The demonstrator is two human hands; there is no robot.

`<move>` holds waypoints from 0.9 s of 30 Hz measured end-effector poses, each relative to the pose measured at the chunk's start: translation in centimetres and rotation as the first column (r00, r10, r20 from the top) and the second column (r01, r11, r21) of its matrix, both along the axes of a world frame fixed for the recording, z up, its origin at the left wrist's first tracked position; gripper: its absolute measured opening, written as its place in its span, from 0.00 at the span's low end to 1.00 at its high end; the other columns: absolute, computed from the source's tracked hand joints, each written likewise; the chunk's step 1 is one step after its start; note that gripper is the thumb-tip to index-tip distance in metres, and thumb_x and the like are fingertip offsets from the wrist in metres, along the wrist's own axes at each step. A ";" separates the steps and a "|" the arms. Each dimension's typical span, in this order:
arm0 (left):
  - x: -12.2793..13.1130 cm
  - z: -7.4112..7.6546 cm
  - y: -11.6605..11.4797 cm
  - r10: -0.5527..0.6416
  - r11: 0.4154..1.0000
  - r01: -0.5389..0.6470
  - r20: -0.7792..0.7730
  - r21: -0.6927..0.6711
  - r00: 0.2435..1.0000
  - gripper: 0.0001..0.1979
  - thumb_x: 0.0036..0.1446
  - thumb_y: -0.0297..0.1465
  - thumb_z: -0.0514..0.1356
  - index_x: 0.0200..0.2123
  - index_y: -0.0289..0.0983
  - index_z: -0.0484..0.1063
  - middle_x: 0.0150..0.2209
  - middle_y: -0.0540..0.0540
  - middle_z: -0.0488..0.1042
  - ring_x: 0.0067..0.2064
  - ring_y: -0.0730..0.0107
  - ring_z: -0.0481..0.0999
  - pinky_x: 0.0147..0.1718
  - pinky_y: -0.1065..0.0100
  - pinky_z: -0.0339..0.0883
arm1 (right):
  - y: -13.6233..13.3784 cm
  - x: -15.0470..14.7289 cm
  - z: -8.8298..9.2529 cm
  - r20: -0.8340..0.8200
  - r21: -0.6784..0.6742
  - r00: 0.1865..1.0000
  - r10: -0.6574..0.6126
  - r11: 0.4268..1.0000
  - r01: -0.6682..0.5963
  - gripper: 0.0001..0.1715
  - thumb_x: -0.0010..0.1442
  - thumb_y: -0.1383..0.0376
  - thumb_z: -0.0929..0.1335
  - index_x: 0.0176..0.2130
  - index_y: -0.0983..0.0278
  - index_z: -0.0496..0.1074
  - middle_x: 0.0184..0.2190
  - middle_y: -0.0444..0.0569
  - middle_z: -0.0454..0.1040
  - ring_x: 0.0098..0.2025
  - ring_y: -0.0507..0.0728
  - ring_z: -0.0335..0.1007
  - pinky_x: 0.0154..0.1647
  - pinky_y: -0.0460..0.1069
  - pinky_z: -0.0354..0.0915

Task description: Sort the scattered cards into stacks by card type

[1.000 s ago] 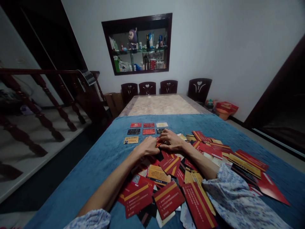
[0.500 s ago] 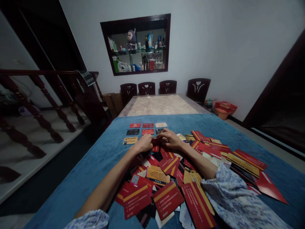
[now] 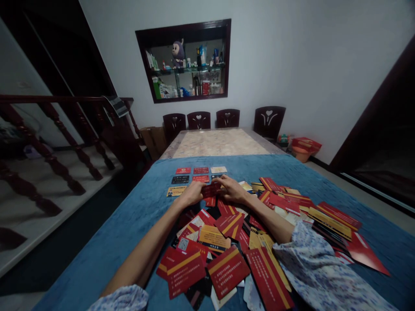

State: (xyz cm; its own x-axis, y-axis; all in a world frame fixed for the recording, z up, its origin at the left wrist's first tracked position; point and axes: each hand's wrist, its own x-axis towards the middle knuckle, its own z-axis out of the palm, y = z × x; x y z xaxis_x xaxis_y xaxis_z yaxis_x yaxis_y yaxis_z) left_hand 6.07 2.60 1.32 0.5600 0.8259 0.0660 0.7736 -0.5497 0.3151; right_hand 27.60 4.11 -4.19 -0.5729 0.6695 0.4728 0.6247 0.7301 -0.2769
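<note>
My left hand (image 3: pixel 192 194) and my right hand (image 3: pixel 231 188) meet above the blue cloth (image 3: pixel 129 224) and both pinch a dark red card (image 3: pixel 210 189), one at each end. Beyond my hands lies a neat grid of small cards (image 3: pixel 194 176) in red, black, white and yellow. Under and behind my forearms spreads a loose heap of red, gold and black cards (image 3: pixel 227 246). More red and gold cards (image 3: pixel 324 216) trail off to the right.
The blue cloth covers the near part of a long table with a marbled top (image 3: pixel 220 142). Several dark chairs (image 3: pixel 227 117) stand at its far end below a wall niche (image 3: pixel 186 60) with bottles and a toy. A wooden stair railing (image 3: pixel 58 129) runs along the left.
My hands have lifted a dark red card from the edge of the heap and moved it slightly forward and left, toward the grid. The view has shifted a little.
</note>
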 end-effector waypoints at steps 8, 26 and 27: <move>-0.5 -1.0 0.7 -0.010 0.999 0.007 0.058 0.036 0.998 0.22 0.48 0.19 0.55 0.45 0.36 0.78 0.38 0.43 0.81 0.41 0.62 0.79 0.38 0.71 0.65 | 0.3 -0.1 -0.2 0.001 0.037 0.998 0.060 0.998 -0.060 0.32 0.50 0.74 0.66 0.56 0.66 0.65 0.38 0.53 0.74 0.43 0.62 0.63 0.45 0.54 0.63; 0.0 -0.7 0.1 0.078 0.990 -0.083 0.049 0.115 0.996 0.19 0.52 0.23 0.58 0.48 0.36 0.65 0.45 0.41 0.72 0.49 0.59 0.73 0.47 0.65 0.66 | 0.6 0.2 0.0 0.085 0.139 0.994 -0.063 0.989 0.051 0.33 0.58 0.61 0.69 0.60 0.67 0.63 0.45 0.59 0.74 0.47 0.64 0.61 0.48 0.58 0.61; 0.0 -0.7 0.0 0.075 0.988 -0.080 0.038 0.129 0.996 0.20 0.52 0.23 0.59 0.50 0.36 0.64 0.47 0.41 0.71 0.50 0.59 0.73 0.48 0.65 0.66 | 0.5 0.2 0.1 0.088 0.149 0.993 -0.072 0.987 0.059 0.32 0.59 0.60 0.69 0.60 0.67 0.63 0.46 0.59 0.73 0.48 0.64 0.60 0.48 0.58 0.61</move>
